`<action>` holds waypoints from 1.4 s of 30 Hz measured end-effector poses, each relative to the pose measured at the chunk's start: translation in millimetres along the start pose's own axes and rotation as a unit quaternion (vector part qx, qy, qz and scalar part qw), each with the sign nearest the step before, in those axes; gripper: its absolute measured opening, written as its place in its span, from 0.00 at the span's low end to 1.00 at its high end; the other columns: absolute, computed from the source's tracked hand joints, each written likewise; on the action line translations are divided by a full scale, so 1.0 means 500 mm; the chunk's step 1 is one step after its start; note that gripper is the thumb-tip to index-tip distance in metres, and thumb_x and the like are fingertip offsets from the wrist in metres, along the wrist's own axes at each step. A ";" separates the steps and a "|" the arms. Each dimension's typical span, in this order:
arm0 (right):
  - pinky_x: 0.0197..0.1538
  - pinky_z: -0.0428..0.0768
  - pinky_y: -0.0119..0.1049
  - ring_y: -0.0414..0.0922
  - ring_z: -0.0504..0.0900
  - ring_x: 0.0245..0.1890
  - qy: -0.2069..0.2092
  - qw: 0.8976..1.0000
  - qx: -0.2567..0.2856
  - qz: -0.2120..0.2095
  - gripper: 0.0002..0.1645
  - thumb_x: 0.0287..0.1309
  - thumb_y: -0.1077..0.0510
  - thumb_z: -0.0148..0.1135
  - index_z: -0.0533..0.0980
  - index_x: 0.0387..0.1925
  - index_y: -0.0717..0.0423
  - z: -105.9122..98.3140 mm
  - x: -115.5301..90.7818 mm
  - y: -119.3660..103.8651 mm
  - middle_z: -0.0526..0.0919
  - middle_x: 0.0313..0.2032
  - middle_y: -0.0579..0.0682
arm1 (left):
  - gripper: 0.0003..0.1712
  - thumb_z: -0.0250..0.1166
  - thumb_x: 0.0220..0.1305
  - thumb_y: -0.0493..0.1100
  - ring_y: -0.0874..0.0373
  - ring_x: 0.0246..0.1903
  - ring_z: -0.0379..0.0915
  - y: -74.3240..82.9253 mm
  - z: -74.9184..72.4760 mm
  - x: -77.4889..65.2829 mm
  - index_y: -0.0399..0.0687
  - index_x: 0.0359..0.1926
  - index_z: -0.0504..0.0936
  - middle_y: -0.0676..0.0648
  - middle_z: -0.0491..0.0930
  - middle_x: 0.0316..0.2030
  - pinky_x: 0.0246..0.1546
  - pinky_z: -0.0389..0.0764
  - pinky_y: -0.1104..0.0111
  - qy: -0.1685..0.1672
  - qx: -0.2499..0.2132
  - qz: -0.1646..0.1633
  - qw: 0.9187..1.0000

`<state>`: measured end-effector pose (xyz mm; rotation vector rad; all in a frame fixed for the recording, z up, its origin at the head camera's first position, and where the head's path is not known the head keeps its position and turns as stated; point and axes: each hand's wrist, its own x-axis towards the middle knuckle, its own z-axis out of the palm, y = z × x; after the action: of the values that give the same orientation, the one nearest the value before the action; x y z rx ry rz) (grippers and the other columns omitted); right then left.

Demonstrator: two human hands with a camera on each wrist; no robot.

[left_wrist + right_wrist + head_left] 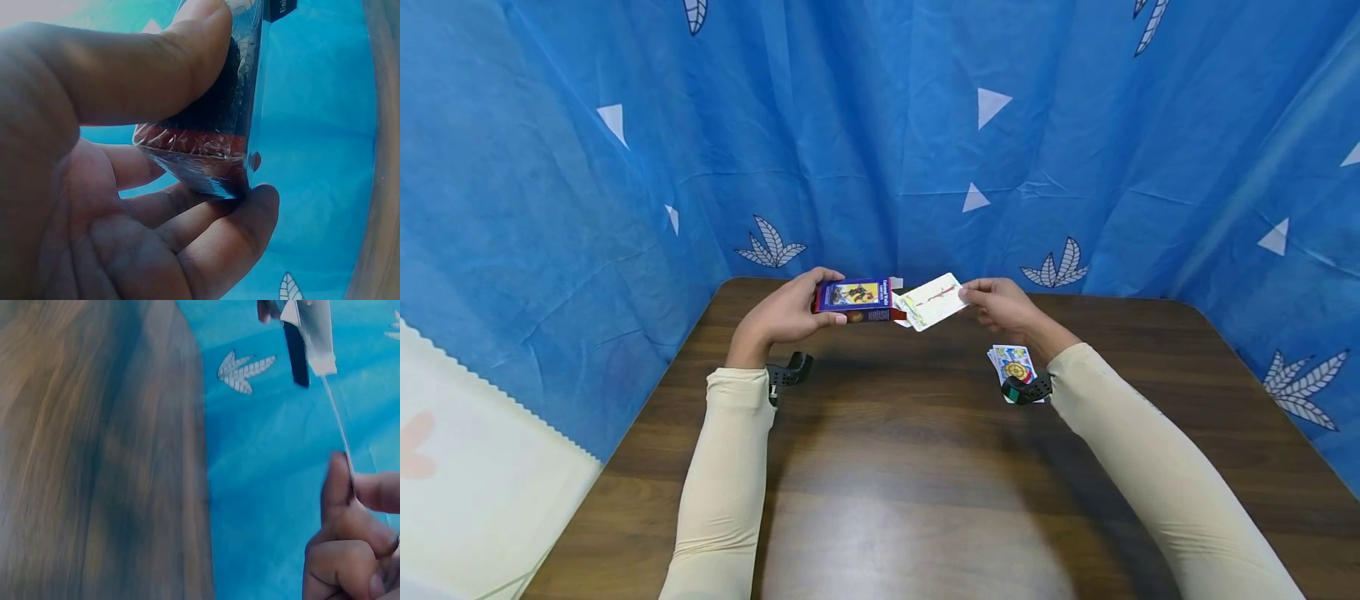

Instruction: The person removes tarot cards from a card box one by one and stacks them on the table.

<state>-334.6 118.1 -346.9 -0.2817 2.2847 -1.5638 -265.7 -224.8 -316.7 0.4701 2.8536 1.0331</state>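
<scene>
My left hand [786,310] grips a dark blue and red tarot card box [857,295] above the far part of the table, thumb along one side and fingers round the other. In the left wrist view the box [209,134] looks glossy, with a red band at its end. The box's flaps stand open on the right. My right hand [1003,304] pinches a white-bordered card [934,302] between thumb and fingers. The card's left end is at the box's open end, overlapping another pale card edge there. Seen edge-on in the right wrist view, the card [338,419] appears as a thin line.
A small stack of cards [1015,365] lies face up on the wooden table [880,467], partly hidden behind the right wrist's black camera band [1027,389]. A blue patterned curtain [880,150] hangs behind the table's far edge. Pale cloth [475,467] is at the left.
</scene>
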 end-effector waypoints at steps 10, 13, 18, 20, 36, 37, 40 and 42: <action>0.25 0.66 0.31 0.41 0.67 0.26 0.096 0.989 -0.102 0.043 0.26 0.73 0.47 0.51 0.72 0.66 0.53 -0.094 0.008 0.083 0.77 0.39 0.48 | 0.39 0.69 0.62 0.49 0.46 0.54 0.71 -0.001 0.003 0.001 0.46 0.69 0.62 0.39 0.71 0.61 0.60 0.74 0.52 -0.003 -0.002 -0.001 1.000; 0.30 0.69 0.33 0.44 0.70 0.33 0.116 0.979 -0.153 0.073 0.29 0.69 0.43 0.55 0.74 0.63 0.56 -0.128 0.007 0.126 0.77 0.46 0.55 | 0.39 0.69 0.62 0.49 0.46 0.54 0.71 0.000 0.004 0.002 0.45 0.69 0.62 0.39 0.70 0.61 0.60 0.74 0.52 -0.004 -0.003 0.000 1.000; 0.35 0.70 0.36 0.50 0.70 0.42 0.118 0.968 -0.192 0.115 0.34 0.64 0.39 0.60 0.75 0.59 0.61 -0.152 -0.002 0.187 0.75 0.54 0.61 | 0.39 0.69 0.63 0.49 0.46 0.54 0.71 0.002 0.005 0.002 0.47 0.69 0.62 0.39 0.70 0.61 0.60 0.74 0.52 -0.006 -0.001 -0.003 1.000; 0.33 0.70 0.37 0.50 0.70 0.40 0.117 0.966 -0.201 0.109 0.31 0.64 0.42 0.61 0.76 0.57 0.63 -0.148 -0.004 0.203 0.76 0.51 0.61 | 0.39 0.69 0.62 0.49 0.45 0.54 0.71 0.002 0.004 0.003 0.47 0.69 0.62 0.39 0.70 0.61 0.60 0.74 0.52 -0.006 -0.002 -0.003 1.000; 0.39 0.75 0.38 0.53 0.75 0.40 0.156 0.941 -0.289 0.085 0.18 0.62 0.51 0.64 0.80 0.42 0.64 -0.094 -0.004 0.211 0.80 0.44 0.62 | 0.36 0.63 0.68 0.49 0.43 0.59 0.65 0.001 -0.001 0.001 0.49 0.71 0.58 0.39 0.65 0.64 0.64 0.68 0.48 -0.014 0.012 -0.002 1.000; 0.39 0.75 0.38 0.53 0.75 0.40 0.162 0.940 -0.290 0.073 0.18 0.63 0.51 0.64 0.80 0.42 0.64 -0.090 -0.004 0.208 0.80 0.44 0.62 | 0.36 0.64 0.67 0.49 0.43 0.58 0.66 0.001 -0.001 0.002 0.48 0.71 0.58 0.39 0.66 0.63 0.64 0.69 0.48 -0.014 0.010 -0.002 1.000; 0.38 0.74 0.36 0.49 0.75 0.38 0.182 0.946 -0.267 0.006 0.17 0.65 0.52 0.60 0.80 0.43 0.63 -0.064 -0.001 0.183 0.82 0.42 0.60 | 0.37 0.66 0.65 0.49 0.44 0.56 0.69 0.000 0.004 0.005 0.47 0.70 0.60 0.39 0.68 0.62 0.63 0.71 0.50 -0.017 0.001 -0.001 1.000; 0.37 0.72 0.33 0.43 0.75 0.35 0.191 0.955 -0.219 -0.052 0.16 0.67 0.52 0.58 0.80 0.44 0.63 -0.031 0.002 0.152 0.83 0.40 0.57 | 0.38 0.68 0.64 0.49 0.45 0.55 0.71 -0.002 0.007 0.008 0.46 0.69 0.61 0.39 0.70 0.61 0.62 0.73 0.51 -0.020 -0.003 0.001 1.000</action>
<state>-338.8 159.1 -412.8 -0.2267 2.9609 -1.2183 -269.0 -222.1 -319.7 0.4871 2.8137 1.0206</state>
